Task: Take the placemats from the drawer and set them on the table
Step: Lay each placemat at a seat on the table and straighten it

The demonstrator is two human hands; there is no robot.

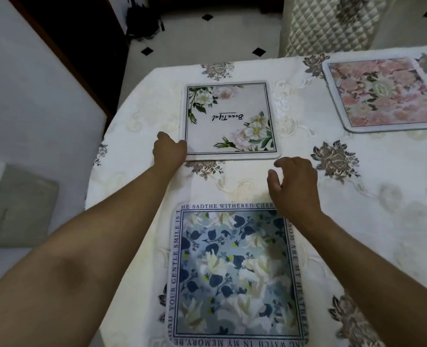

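Observation:
Three square placemats lie flat on the table (357,221), which wears a cream embroidered cloth. A white floral placemat (230,121) with script lettering sits at the far middle. My left hand (169,149) pinches its near left corner. A blue floral placemat (235,274) with a text border lies close to me. My right hand (293,182) hovers over the cloth between these two mats, fingers spread and empty, its wrist over the blue mat's top right corner. A pink floral placemat (385,92) lies at the far right.
A quilted chair back (330,23) stands behind the table's far edge. White tiled floor with black diamonds shows beyond. On the left are a white panel with a dark wooden edge (32,83) and a grey-green flat object (19,206) below it.

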